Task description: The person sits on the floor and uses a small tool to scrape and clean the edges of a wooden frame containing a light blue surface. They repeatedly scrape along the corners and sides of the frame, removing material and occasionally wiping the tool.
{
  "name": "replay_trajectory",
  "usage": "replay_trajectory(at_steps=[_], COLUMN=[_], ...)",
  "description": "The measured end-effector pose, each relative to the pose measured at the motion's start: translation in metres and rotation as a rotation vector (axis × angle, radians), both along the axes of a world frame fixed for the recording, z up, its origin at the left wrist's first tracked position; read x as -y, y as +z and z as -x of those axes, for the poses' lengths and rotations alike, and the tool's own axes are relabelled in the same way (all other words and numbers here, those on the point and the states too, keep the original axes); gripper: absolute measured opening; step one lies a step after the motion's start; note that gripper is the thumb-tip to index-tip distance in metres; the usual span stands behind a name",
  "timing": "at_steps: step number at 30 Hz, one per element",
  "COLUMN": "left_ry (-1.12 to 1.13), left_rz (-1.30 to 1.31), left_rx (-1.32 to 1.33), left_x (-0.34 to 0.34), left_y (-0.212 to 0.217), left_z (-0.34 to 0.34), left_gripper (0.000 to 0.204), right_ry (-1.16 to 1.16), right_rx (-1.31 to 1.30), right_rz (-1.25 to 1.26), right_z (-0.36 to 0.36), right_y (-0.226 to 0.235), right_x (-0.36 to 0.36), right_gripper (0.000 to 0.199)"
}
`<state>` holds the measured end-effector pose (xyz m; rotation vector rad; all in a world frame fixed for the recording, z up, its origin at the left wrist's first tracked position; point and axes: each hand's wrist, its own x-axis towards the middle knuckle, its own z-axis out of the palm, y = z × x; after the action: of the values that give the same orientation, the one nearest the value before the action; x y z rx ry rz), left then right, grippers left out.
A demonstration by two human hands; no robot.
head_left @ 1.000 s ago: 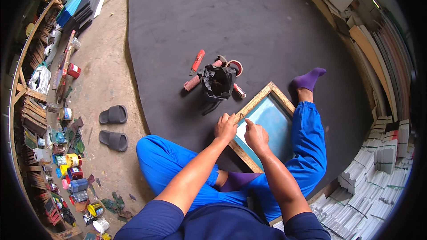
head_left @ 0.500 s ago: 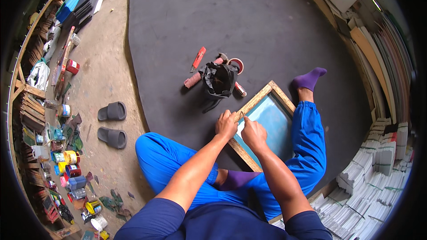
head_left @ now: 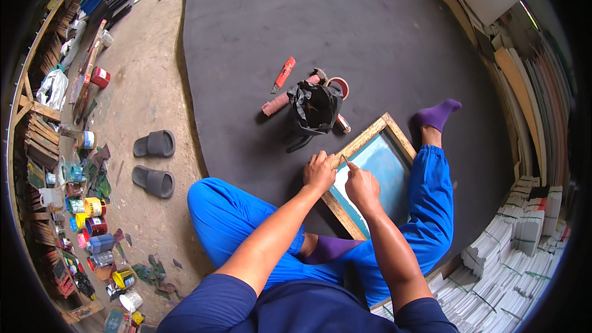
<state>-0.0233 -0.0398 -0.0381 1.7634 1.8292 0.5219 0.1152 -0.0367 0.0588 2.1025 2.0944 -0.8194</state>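
The wooden frame (head_left: 361, 143) with its blue-green mesh lies flat on the dark mat (head_left: 345, 31), partly over the person's lap, between the two legs in blue trousers. The left hand (head_left: 319, 171) rests clenched on the frame's left rail, fingers curled over the wood. The right hand (head_left: 362, 186) pinches a small thin tool (head_left: 349, 163), which I cannot identify, with its tip at the inner edge of the same rail, at about 11 o'clock from that hand.

Against the pictures from a second ago, both hands sit at almost the same spot on the rail; only the tool tip has shifted a little along the edge. In my judgement this means the work on this rail goes on in small steps and is not finished.

At 12 o'clock from the frame, close by on the mat, stands a black bag (head_left: 314, 108), with a pink roll (head_left: 275, 103) and a tape ring (head_left: 338, 86) touching or just beside it. A red cutter (head_left: 283, 74) lies further at 11 o'clock. At 9 o'clock, off the mat on the concrete floor, is a pair of grey slippers (head_left: 154, 161).
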Motion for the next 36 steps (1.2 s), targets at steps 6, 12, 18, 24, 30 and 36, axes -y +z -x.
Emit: replay_trajectory(at_steps=[6,12,18,24,30,36], left_ry=[-0.001,0.011,0.010,0.012,0.004,0.003], left_rz=[-0.010,-0.020,0.002,-0.003,0.012,-0.035], left_rx=[-0.006,-0.007,0.005,0.002,-0.012,0.006], left_x=[-0.001,0.000,0.000,0.000,0.000,-0.002], left_y=[-0.002,0.000,-0.003,-0.001,-0.001,-0.008], left_z=[0.000,-0.001,-0.001,-0.001,0.000,-0.001], left_gripper=[0.044,0.048,0.045,0.046,0.045,0.037], right_ry=[-0.012,0.018,0.030,0.035,0.026,0.115], right_rx=[0.010,0.039,0.038,0.043,0.062,0.172], right_rz=[0.000,-0.005,-0.011,-0.011,0.001,0.023], right_z=[0.003,0.001,0.003,0.004,0.008,0.030], right_y=[0.005,0.000,0.003,0.003,0.007,0.017], right_x=[-0.003,-0.004,-0.004,-0.004,-0.008,-0.014], right_gripper=[0.042,0.044,0.044,0.043,0.042,0.033])
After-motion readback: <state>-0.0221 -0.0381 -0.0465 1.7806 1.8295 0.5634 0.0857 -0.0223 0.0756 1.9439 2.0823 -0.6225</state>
